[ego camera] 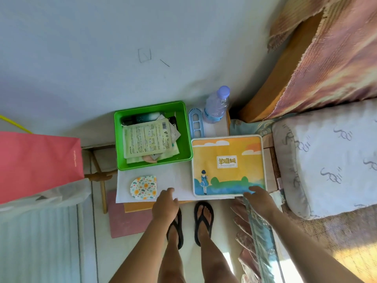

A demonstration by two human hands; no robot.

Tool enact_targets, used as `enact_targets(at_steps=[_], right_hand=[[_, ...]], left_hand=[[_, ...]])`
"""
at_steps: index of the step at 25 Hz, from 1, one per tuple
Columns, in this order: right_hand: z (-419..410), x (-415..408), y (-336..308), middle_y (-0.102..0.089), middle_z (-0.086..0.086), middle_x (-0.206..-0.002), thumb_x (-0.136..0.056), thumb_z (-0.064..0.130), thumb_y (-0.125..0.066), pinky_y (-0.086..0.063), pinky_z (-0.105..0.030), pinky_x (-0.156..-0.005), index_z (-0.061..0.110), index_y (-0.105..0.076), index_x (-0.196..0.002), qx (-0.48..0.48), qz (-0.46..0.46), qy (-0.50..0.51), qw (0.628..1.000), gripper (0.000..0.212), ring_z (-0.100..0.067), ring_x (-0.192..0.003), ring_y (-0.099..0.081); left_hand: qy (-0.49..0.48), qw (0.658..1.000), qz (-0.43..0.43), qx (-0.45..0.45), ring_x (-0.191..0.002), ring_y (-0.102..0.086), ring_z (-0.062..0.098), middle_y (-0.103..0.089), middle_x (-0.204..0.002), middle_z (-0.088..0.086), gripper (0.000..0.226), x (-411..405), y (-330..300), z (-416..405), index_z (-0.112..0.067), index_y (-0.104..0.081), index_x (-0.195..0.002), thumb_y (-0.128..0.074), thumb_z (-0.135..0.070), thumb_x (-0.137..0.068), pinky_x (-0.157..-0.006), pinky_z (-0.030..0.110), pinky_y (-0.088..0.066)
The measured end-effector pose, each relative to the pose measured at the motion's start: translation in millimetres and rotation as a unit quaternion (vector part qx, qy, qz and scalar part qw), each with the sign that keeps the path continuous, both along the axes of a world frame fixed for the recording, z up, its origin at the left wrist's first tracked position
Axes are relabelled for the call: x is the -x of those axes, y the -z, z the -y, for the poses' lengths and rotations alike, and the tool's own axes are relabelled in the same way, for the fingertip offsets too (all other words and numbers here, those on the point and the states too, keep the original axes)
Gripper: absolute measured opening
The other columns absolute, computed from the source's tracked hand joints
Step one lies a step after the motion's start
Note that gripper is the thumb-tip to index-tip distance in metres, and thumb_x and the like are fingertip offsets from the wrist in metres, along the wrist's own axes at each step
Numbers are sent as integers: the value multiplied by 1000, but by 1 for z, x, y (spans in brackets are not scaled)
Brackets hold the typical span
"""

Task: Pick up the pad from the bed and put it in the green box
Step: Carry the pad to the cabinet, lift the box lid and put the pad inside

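Observation:
The green box point(184, 129) stands on a small white-topped table and holds several flat packets and a dark tube. A small floral pad point(143, 187), rounded on one side, lies on the table top in front of the box, not on the bed. My left hand point(165, 203) rests at the table's front edge just right of the pad, fingers loosely apart, holding nothing. My right hand point(258, 199) hovers with spread fingers at the near right corner of a yellow picture box point(227, 166); I cannot tell whether it touches it.
A clear water bottle point(217, 106) and a blue plastic holder point(196, 124) stand behind the yellow box. The bed with a white pillow point(330, 156) lies to the right. A red paper bag point(38, 164) is at the left. My sandalled feet stand below the table.

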State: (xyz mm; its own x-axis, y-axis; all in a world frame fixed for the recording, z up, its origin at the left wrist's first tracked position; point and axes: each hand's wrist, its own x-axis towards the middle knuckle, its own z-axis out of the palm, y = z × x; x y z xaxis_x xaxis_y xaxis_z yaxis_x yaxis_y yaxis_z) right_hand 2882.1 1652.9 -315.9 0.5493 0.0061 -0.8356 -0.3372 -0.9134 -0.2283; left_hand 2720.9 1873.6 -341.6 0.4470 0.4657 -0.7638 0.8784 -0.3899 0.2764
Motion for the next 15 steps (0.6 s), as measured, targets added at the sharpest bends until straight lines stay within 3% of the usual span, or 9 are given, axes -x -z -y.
enact_targets(at_steps=[2, 7, 12, 15], right_hand=[[-33, 13, -13, -57, -10, -133, -91, 30, -52, -40, -26, -89, 15, -51, -130, -35, -25, -66, 997, 42, -24, -112, -57], [-114, 47, -20, -46, -3, -142, -91, 45, -44, -39, -36, -103, 26, -42, -136, -42, -40, -279, 958, 49, -23, -127, -46], [-158, 67, -9, -42, -1, -145, -92, 47, -41, -38, -37, -104, 28, -37, -139, -49, -47, -345, 936, 51, -20, -131, -42], [-166, 75, -3, -45, -3, -141, -93, 45, -40, -39, -39, -103, 27, -37, -139, -30, -23, -382, 923, 49, -23, -130, -41]], left_hand=[[32, 998, -7, -55, -117, -53, 26, -53, -130, 9, 39, 15, -1, -21, -15, -44, -132, -45, -20, -94, -91, 37, -47], [177, 971, -8, -158, -121, -49, 26, -48, -136, 9, 42, 42, 15, -69, -16, -40, -134, -46, -21, -93, -94, 36, -45], [270, 946, 0, -181, -131, -36, 32, -35, -145, 17, 67, 44, 39, -100, -12, -25, -142, -60, -10, -85, -109, 41, -32], [294, 935, 9, -196, -121, -41, 33, -42, -133, 16, 74, 48, 50, -100, -12, -23, -141, -63, -6, -79, -112, 43, -27]])
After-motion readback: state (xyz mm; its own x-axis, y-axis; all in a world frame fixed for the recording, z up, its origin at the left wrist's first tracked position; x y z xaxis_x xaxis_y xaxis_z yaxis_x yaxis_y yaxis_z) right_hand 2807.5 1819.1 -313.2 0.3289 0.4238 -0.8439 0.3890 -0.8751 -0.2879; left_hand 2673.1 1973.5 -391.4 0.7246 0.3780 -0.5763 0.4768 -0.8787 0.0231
